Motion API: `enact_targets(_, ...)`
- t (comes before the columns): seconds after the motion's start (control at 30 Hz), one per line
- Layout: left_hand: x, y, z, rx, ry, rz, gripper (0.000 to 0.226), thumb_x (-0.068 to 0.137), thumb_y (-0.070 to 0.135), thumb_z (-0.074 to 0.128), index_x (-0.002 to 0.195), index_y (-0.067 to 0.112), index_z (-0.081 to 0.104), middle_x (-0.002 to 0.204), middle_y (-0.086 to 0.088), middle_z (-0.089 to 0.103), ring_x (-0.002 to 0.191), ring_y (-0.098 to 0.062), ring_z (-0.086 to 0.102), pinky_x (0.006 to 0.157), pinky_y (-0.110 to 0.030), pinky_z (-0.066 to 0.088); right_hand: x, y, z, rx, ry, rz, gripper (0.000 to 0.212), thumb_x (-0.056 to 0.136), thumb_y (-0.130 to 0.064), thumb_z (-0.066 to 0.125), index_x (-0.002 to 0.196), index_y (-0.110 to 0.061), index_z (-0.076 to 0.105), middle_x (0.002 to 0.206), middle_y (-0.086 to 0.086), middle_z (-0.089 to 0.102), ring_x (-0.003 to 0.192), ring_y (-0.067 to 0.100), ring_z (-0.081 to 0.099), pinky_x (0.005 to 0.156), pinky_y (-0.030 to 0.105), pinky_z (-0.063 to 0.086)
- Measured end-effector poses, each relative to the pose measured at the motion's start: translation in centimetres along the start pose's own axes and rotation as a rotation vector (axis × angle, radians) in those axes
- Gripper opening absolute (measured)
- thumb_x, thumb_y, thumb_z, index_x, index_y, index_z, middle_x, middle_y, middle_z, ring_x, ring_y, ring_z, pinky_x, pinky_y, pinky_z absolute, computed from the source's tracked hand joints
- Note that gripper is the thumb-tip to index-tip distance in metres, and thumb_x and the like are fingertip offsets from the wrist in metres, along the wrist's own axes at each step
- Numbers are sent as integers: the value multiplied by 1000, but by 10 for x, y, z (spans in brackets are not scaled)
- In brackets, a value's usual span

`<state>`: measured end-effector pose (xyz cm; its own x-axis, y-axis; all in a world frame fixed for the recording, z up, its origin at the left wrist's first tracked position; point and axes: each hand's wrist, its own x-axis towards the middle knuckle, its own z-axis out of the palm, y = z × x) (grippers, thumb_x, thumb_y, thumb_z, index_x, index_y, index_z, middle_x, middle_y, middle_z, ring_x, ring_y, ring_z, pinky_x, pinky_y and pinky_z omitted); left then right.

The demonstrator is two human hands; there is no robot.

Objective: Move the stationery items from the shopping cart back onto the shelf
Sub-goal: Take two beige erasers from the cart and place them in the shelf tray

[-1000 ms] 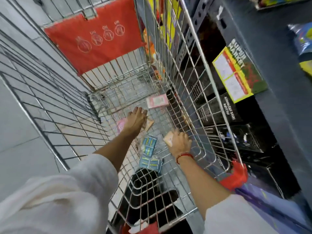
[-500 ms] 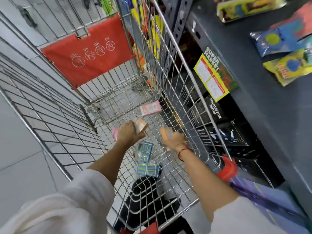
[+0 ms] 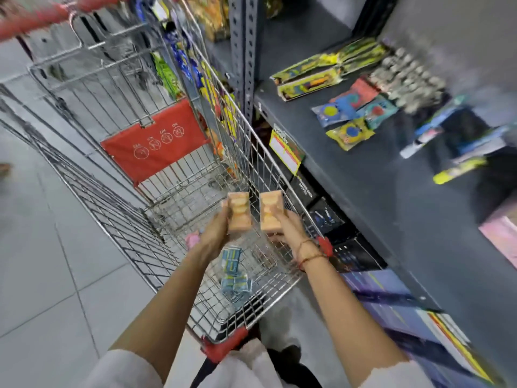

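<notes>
Both hands were up over the cart (image 3: 173, 191): left hand (image 3: 214, 233) fingers wrapped round one orange pack (image 3: 238, 210), right hand (image 3: 288, 228) gripping another orange pack (image 3: 270, 210), beside the shelf (image 3: 363, 177).

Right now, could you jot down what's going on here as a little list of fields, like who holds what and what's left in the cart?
left hand: holds one orange pack, lifted above the cart
right hand: holds a second orange pack, beside the first
shopping cart: wire basket, red flap at the far end
left in cart: blue packs on the cart floor, a pink item partly hidden by the left wrist
shelf: dark, to the right of the cart, with colourful packets lying on it
</notes>
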<state>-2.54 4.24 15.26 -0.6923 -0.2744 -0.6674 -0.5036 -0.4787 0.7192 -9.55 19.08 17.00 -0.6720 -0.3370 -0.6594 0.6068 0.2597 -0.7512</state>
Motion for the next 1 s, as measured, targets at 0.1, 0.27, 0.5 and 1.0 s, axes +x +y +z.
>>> enact_targets(0.1, -20, 14, 18, -17, 46, 17, 37, 99, 34, 30, 112, 10, 55, 92, -6, 67, 77, -15, 65, 62, -25, 57, -24, -14, -12, 20, 26, -85, 33, 91, -31, 56, 113, -6, 58, 88, 8, 66, 63, 13, 60, 51, 22, 43)
enact_targets(0.27, -49, 41, 58, -89, -85, 94, 26, 93, 29, 52, 110, 9, 56, 94, -7, 71, 76, -16, 70, 57, -20, 58, -64, -43, -42, 78, -8, -263, 16, 88, -20, 63, 100, -10, 62, 84, 4, 67, 66, 14, 63, 48, 15, 52)
enact_targets(0.5, -76, 72, 153, 33, -354, 234, 17, 89, 15, 58, 104, 16, 64, 84, 2, 77, 74, -13, 73, 62, -21, 60, -127, -78, -120, 131, 206, -536, 6, 86, -14, 64, 83, -20, 66, 79, 0, 69, 65, 8, 65, 55, 19, 56)
enact_targets(1.0, -117, 42, 397, 407, -552, 334, 55, 75, 16, 72, 126, 15, 51, 110, -7, 61, 98, -26, 63, 75, -34, 59, -201, -43, -294, 83, 1149, -531, 30, 90, -24, 60, 112, -4, 63, 85, 8, 63, 81, 21, 57, 62, 16, 45)
